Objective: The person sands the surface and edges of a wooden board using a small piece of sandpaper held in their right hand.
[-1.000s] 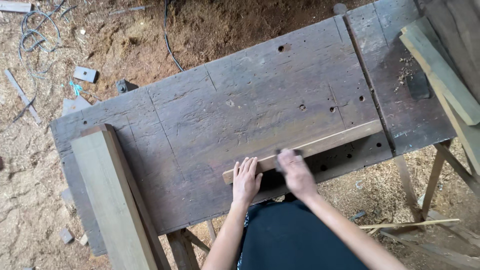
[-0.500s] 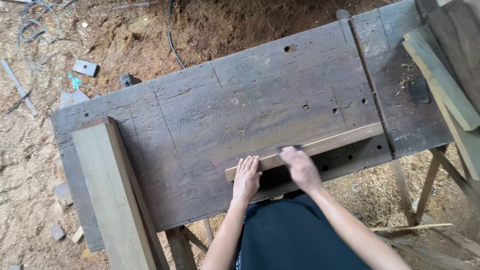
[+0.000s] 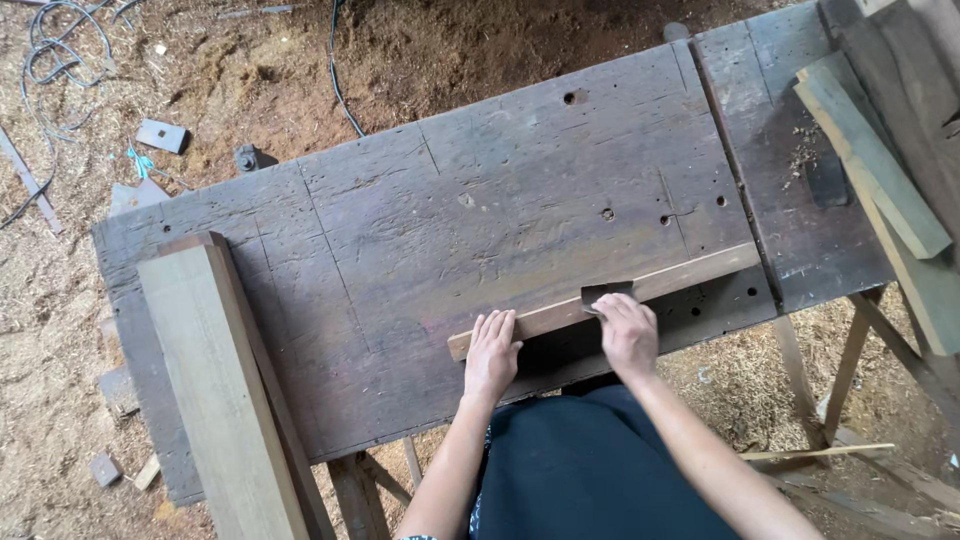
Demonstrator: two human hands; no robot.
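Observation:
A long thin wooden strip (image 3: pixel 690 275) lies slantwise on the dark, worn workbench (image 3: pixel 480 210), near its front edge. My left hand (image 3: pixel 491 352) presses flat on the strip's left end, fingers together. My right hand (image 3: pixel 627 333) sits on the strip's middle and grips a small dark flat piece (image 3: pixel 605 293), likely sandpaper or a scraper, held against the wood.
A thick pale plank (image 3: pixel 215 390) lies across the bench's left end. More pale boards (image 3: pixel 880 170) lean at the right end. The ground around is covered in sawdust, with cables (image 3: pixel 60 30) and small scraps (image 3: pixel 160 135) at upper left. Bench legs (image 3: pixel 800 370) show at lower right.
My right hand has slid a little to the right along the strip with the dark piece. My left hand stays on the strip's left end.

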